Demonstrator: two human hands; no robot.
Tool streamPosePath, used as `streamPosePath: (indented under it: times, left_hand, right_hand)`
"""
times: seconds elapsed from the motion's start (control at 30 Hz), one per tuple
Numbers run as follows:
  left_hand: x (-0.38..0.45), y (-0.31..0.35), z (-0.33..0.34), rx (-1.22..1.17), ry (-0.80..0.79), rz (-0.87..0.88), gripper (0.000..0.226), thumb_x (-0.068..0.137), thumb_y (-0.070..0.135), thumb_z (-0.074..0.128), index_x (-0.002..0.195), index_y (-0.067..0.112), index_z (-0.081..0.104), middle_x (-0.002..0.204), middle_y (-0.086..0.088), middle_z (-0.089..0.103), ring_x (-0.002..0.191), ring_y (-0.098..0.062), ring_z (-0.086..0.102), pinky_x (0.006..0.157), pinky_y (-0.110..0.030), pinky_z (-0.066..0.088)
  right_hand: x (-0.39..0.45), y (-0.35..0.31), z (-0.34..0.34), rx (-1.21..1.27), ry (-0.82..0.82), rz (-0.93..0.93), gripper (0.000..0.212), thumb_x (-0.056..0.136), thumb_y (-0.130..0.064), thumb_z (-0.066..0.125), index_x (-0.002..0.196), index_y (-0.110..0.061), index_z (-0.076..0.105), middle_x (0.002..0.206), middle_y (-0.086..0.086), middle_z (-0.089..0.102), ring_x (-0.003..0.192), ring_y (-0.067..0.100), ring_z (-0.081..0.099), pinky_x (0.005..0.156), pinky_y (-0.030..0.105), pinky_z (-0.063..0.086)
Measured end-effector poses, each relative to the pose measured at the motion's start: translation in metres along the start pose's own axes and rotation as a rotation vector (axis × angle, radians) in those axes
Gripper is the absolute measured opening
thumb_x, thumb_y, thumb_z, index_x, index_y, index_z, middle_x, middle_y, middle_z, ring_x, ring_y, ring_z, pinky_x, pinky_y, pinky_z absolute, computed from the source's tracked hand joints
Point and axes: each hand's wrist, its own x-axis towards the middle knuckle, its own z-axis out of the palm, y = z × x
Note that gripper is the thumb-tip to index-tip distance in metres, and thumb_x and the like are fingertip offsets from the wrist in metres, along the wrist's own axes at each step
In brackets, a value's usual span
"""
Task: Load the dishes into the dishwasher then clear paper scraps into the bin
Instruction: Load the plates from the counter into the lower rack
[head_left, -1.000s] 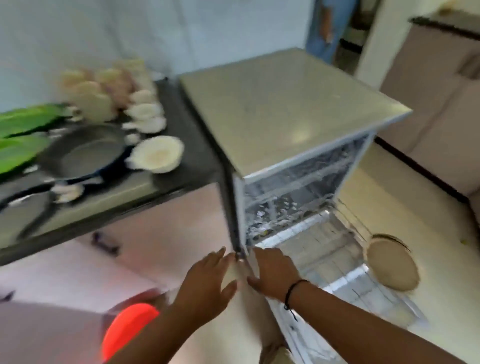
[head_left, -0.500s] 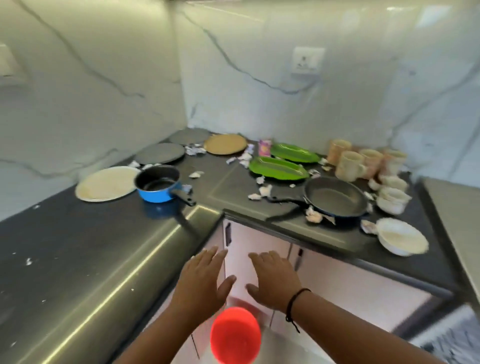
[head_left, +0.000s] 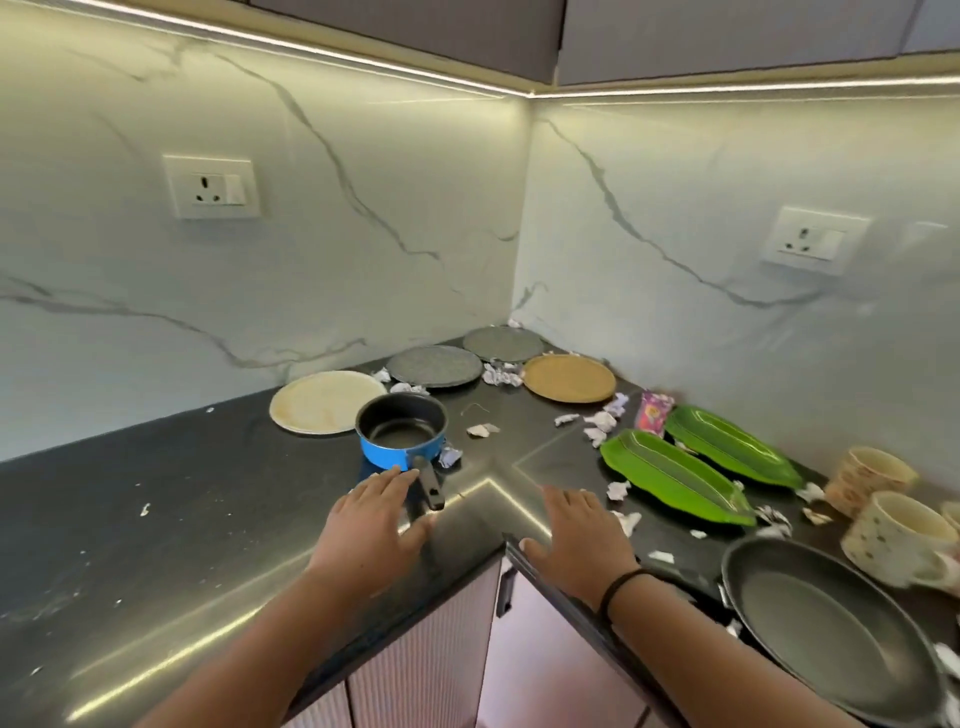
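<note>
Dish-loading step, pickup not yet made. Both hands spread flat, empty, over the counter (head_left: 156, 519) corner. Left hand (head_left: 371, 525) just short of blue saucepan (head_left: 402, 435) handle; right hand (head_left: 576, 540) left of green leaf plates (head_left: 675, 475). Paper scraps (head_left: 501, 375) lie beyond. Next move likely: grip the handle.

Dark L-shaped counter (head_left: 182, 519). On it: blue saucepan (head_left: 401, 436), cream plate (head_left: 324, 401), two grey plates (head_left: 434, 365), tan plate (head_left: 569, 378), two green leaf-shaped dishes (head_left: 675, 475), frying pan (head_left: 831, 629), mugs (head_left: 893, 535), scattered paper scraps (head_left: 501, 374).
</note>
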Motion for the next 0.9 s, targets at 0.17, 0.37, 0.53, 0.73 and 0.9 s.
streamPosePath:
  times: [0.17, 0.37, 0.53, 0.73, 0.9]
  left_hand:
    - [0.021, -0.034, -0.008, 0.013, 0.004, -0.165, 0.068, 0.092, 0.059, 0.041, 0.15, 0.03, 0.021, 0.158, 0.005, 0.021, 0.145, -0.016, 0.02, 0.117, -0.037, 0.02]
    - [0.068, -0.084, -0.01, -0.04, 0.052, -0.261, 0.069, 0.092, 0.06, 0.041, 0.151, 0.029, 0.02, 0.158, 0.003, 0.021, 0.145, -0.018, 0.021, 0.117, -0.039, 0.022]
    - [0.112, -0.132, -0.009, -0.126, 0.079, -0.343, 0.067, 0.091, 0.058, 0.046, 0.148, 0.028, 0.026, 0.156, 0.002, 0.026, 0.141, -0.02, 0.028, 0.114, -0.04, 0.028]
    - [0.163, -0.183, -0.012, -0.619, 0.101, -0.573, 0.055, 0.089, 0.046, 0.059, 0.137, 0.024, 0.044, 0.147, -0.004, 0.038, 0.13, -0.024, 0.042, 0.105, -0.04, 0.038]
    - [0.199, -0.214, -0.014, -1.526, 0.22, -1.039, 0.058, 0.092, 0.028, 0.062, 0.142, 0.011, 0.038, 0.143, -0.013, 0.041, 0.127, -0.031, 0.045, 0.097, -0.046, 0.047]
  right_hand:
    - [0.061, -0.01, -0.003, 0.075, -0.025, -0.052, 0.069, 0.086, -0.052, 0.052, 0.144, -0.022, 0.028, 0.141, 0.003, 0.043, 0.134, 0.024, 0.034, 0.108, 0.038, 0.034]
    - [0.147, -0.047, 0.004, 0.042, -0.037, -0.126, 0.068, 0.086, -0.049, 0.056, 0.142, -0.022, 0.03, 0.14, 0.003, 0.045, 0.131, 0.024, 0.037, 0.105, 0.041, 0.037]
    - [0.217, -0.081, 0.012, -0.104, 0.011, -0.194, 0.061, 0.086, -0.047, 0.055, 0.138, -0.022, 0.034, 0.133, 0.003, 0.049, 0.125, 0.024, 0.041, 0.098, 0.039, 0.039]
    - [0.299, -0.118, 0.025, -0.091, 0.008, -0.223, 0.055, 0.087, -0.045, 0.051, 0.136, -0.022, 0.037, 0.129, 0.005, 0.051, 0.121, 0.026, 0.045, 0.097, 0.039, 0.043]
    - [0.362, -0.148, 0.053, 0.042, -0.109, -0.16, 0.048, 0.087, -0.042, 0.053, 0.129, -0.021, 0.046, 0.125, 0.006, 0.053, 0.117, 0.027, 0.047, 0.094, 0.039, 0.042]
